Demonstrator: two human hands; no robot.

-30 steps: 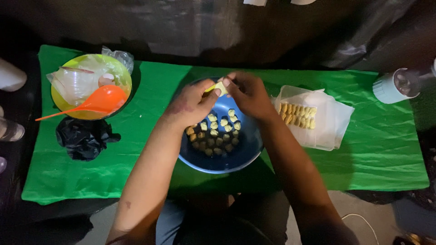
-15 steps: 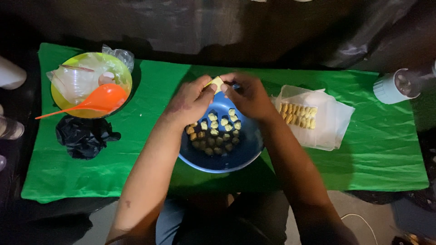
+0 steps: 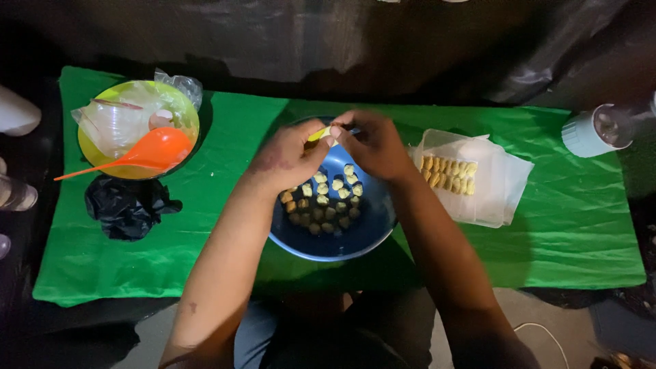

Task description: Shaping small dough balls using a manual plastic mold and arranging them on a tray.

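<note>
A blue bowl point(image 3: 372, 236) sits at the middle of the green cloth point(image 3: 225, 219) and holds several small pale-yellow pieces point(image 3: 322, 199). Above its far rim my left hand point(image 3: 290, 156) and my right hand point(image 3: 372, 143) meet, fingertips pinched together on one small yellow piece point(image 3: 321, 133). To the right of the bowl, a clear plastic bag point(image 3: 492, 184) lies flat with rows of yellow pieces point(image 3: 447, 174) on it.
At the far left a yellow-green bowl point(image 3: 92, 150) holds crumpled clear plastic and an orange spoon point(image 3: 147, 154). A black plastic bag point(image 3: 126, 205) lies below it. A white cup-shaped object point(image 3: 591, 133) stands at the right edge. Dark sheeting hangs behind the table.
Both hands stay together over the bowl's far rim, working the small yellow piece between the fingertips. Nothing else has moved.
</note>
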